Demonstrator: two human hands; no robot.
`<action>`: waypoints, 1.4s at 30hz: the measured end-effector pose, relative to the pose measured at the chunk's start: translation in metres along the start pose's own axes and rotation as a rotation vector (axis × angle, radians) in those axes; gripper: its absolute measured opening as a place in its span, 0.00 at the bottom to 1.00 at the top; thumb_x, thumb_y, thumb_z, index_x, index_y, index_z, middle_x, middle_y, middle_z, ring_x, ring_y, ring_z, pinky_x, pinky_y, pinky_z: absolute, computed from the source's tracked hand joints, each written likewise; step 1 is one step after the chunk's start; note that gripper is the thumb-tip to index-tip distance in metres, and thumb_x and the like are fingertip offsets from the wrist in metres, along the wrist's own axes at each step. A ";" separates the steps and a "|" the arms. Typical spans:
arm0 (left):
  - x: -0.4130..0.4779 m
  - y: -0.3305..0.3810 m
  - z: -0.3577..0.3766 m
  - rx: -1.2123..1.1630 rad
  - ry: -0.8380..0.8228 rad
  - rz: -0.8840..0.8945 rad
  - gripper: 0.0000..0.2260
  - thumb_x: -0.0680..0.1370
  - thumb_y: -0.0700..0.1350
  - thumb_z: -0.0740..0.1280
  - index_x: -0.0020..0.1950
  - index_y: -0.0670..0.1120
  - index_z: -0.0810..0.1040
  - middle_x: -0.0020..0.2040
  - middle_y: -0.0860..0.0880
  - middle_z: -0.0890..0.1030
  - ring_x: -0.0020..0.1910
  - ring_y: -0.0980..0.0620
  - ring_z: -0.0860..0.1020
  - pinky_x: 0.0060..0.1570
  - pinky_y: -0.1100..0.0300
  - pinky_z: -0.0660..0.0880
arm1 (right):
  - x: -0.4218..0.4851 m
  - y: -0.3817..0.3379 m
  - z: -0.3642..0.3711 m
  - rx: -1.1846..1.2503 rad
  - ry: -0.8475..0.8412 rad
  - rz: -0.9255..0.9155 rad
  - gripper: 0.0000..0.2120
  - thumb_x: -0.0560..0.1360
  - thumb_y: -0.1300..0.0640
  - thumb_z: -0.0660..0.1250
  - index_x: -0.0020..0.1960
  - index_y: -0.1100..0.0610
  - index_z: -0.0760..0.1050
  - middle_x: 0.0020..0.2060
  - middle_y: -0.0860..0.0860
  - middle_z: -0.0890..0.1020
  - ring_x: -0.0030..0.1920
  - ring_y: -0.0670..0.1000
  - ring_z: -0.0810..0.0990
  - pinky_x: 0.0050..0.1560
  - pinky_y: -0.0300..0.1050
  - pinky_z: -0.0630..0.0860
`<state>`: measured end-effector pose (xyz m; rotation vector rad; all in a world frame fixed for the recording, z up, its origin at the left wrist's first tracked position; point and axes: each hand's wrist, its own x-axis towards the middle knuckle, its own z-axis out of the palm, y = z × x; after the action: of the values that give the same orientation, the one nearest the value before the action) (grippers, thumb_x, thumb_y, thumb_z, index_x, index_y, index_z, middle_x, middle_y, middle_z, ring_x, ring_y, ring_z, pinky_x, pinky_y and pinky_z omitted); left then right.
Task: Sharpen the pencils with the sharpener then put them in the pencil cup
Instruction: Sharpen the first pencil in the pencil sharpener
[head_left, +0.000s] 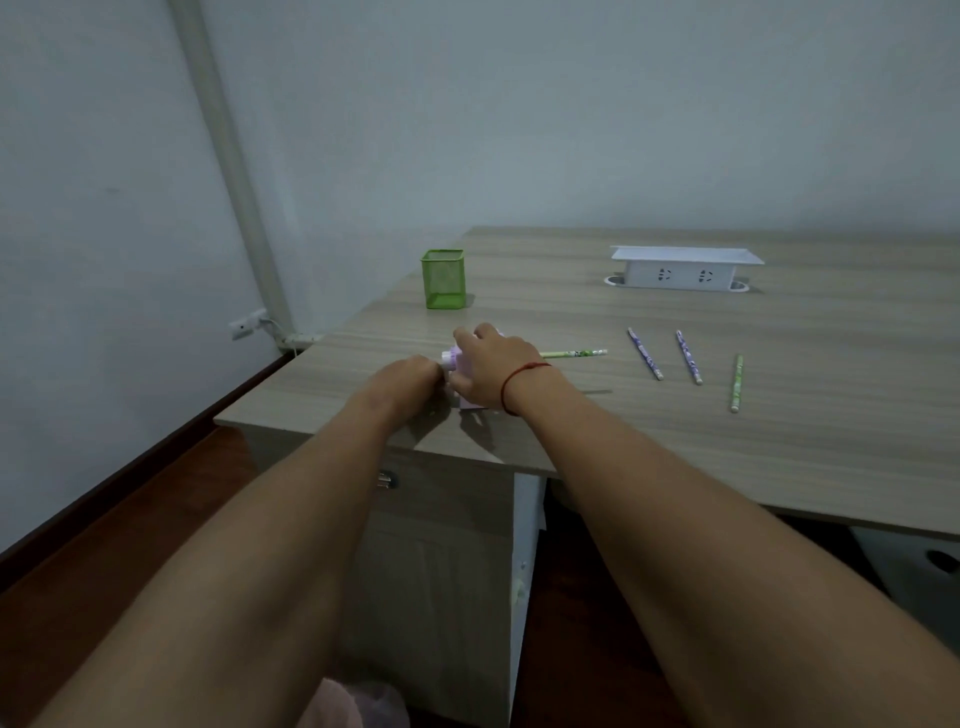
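Immediately left of the sharpener (452, 359), near the desk's (675, 457) front corner, I record the left hand (410, 376) with fingers curled against the lilac body's end; I cannot tell whether it grips anything. Behind the sharpener and apart from it, the green mesh pencil cup (442, 279) stands upright, while the right hand (488, 366) is clamped over the sharpener's top and a green pencil (574, 354) projects from under that hand to the right. Well to the right of the sharpener lie a purple pencil (645, 353), a second purple pencil (689, 357) and a second green pencil (736, 383), none touching.
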<state>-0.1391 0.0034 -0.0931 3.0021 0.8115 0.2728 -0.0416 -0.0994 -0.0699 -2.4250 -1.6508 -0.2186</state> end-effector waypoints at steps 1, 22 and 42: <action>0.003 -0.001 -0.003 0.025 0.005 0.020 0.06 0.77 0.43 0.63 0.51 0.42 0.78 0.51 0.42 0.80 0.45 0.46 0.77 0.49 0.53 0.75 | 0.000 0.001 0.000 -0.024 0.011 -0.010 0.23 0.77 0.47 0.58 0.69 0.56 0.65 0.65 0.58 0.71 0.62 0.61 0.74 0.57 0.53 0.72; -0.027 0.012 -0.028 0.075 0.375 0.087 0.11 0.79 0.32 0.58 0.60 0.37 0.71 0.57 0.38 0.75 0.54 0.41 0.75 0.51 0.52 0.73 | -0.003 -0.008 -0.008 -0.147 -0.087 0.028 0.26 0.79 0.46 0.54 0.72 0.57 0.60 0.69 0.58 0.66 0.68 0.60 0.70 0.64 0.56 0.69; -0.042 0.015 -0.012 0.088 0.012 0.036 0.10 0.81 0.42 0.59 0.50 0.40 0.78 0.48 0.41 0.81 0.42 0.45 0.77 0.44 0.54 0.73 | -0.002 -0.001 -0.007 -0.114 -0.058 -0.040 0.24 0.79 0.45 0.53 0.69 0.58 0.63 0.66 0.59 0.68 0.64 0.60 0.72 0.60 0.55 0.70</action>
<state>-0.1696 -0.0315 -0.0870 3.1022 0.7916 0.2637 -0.0429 -0.1024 -0.0632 -2.5043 -1.7590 -0.2577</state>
